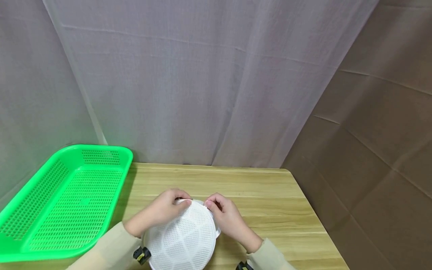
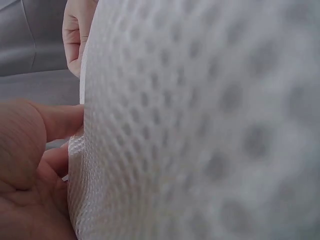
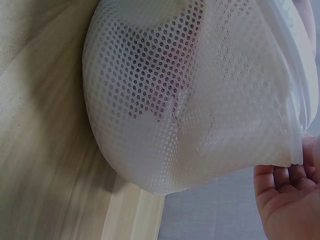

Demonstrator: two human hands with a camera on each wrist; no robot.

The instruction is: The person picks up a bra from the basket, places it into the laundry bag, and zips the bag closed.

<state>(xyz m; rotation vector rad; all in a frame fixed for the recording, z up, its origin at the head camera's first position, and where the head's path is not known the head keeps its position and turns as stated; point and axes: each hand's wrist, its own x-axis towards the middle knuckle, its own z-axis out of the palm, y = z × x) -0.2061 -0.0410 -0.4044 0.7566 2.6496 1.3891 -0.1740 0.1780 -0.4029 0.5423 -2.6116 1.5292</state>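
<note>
A round white mesh laundry bag [image 1: 183,240] stands tilted above the front of the table, between both hands. At its upper edge, my left hand [image 1: 167,208] pinches the rim between thumb and fingers. My right hand [image 1: 227,217] grips the rim a little farther right, fingers curled. Seen from the right wrist, the mesh bag [image 3: 145,75] bulges out in a rounded shape, and the right fingertips hold a corner by its zipper-like edge. Mesh fills most of the left wrist view, with the left thumb [image 2: 62,120] against the edge. What lies inside cannot be made out clearly.
A green perforated plastic basket [image 1: 116,195] sits at the left of the wooden table [image 1: 270,202]. Grey cloth [image 1: 189,93] hangs behind the table, and a brown cloth wall [image 1: 378,150] runs along the right side.
</note>
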